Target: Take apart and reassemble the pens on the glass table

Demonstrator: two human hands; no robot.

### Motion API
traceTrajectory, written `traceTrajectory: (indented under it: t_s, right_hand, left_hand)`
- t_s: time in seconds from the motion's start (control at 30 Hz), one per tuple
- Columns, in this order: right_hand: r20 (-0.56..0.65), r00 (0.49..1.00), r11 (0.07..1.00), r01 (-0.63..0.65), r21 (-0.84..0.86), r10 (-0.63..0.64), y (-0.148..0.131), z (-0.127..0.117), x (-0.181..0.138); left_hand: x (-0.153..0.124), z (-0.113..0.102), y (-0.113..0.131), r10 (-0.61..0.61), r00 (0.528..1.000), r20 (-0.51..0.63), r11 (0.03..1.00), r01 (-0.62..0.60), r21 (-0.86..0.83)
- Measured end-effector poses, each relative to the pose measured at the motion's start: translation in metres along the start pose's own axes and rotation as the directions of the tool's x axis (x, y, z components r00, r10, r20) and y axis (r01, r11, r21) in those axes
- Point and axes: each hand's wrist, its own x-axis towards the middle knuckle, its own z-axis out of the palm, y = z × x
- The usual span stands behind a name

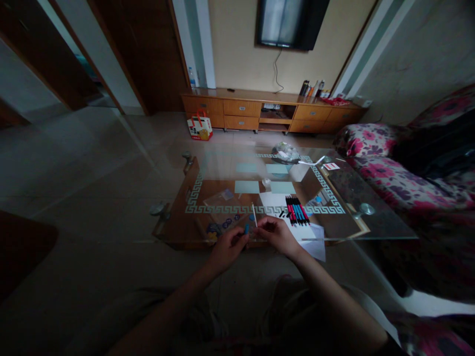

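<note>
My left hand is closed in a pinch on a small blue pen part just above the near edge of the glass coffee table. My right hand is closed on a thin white pen refill that points up and away. The two hands nearly touch. A row of several red, blue and black pens lies on white paper just right of my right hand. Small dark pen bits lie beside the pens.
A clear plastic bag lies on the table's left side and a glass bowl with wrappers sits at its far edge. A floral sofa stands to the right. Across the tiled floor are a wooden TV cabinet and a paper bag.
</note>
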Motion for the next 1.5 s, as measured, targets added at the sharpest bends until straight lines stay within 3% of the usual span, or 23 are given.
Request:
traceTrajectory:
  t_s: [0.2, 0.37, 0.77, 1.1, 1.3, 1.5]
  right_hand:
    - [-0.043, 0.98, 0.92, -0.168, 0.355, 0.195, -0.011, -0.001, 0.0]
    - [-0.085, 0.961, 0.851, -0.191, 0.49, 0.264, -0.014, -0.001, -0.001]
    - [-0.097, 0.963, 0.866, -0.179, 0.467, 0.251, -0.015, -0.003, 0.0]
    - [0.022, 0.967, 0.862, -0.236, 0.449, 0.254, -0.021, 0.001, -0.002]
    - [-0.023, 0.976, 0.923, -0.196, 0.331, 0.215, -0.016, 0.0, -0.002]
    - [0.0, 0.977, 0.918, -0.202, 0.34, 0.215, -0.013, 0.001, -0.002]
  left_hand:
    - [-0.001, 0.001, -0.002, -0.007, 1.0, 0.017, 1.0, 0.007, 0.014]
    - [-0.001, 0.0, -0.006, 0.011, 1.0, -0.022, 0.996, -0.009, 0.084]
    - [0.0, 0.001, -0.008, 0.028, 0.999, -0.037, 0.995, -0.024, 0.099]
    - [-0.001, 0.0, -0.005, 0.017, 0.999, -0.041, 0.995, -0.013, 0.095]
    - [0.0, 0.0, -0.003, 0.027, 0.999, -0.043, 0.996, -0.023, 0.082]
    - [-0.001, -0.001, -0.002, 0.024, 0.999, -0.042, 0.996, -0.021, 0.085]
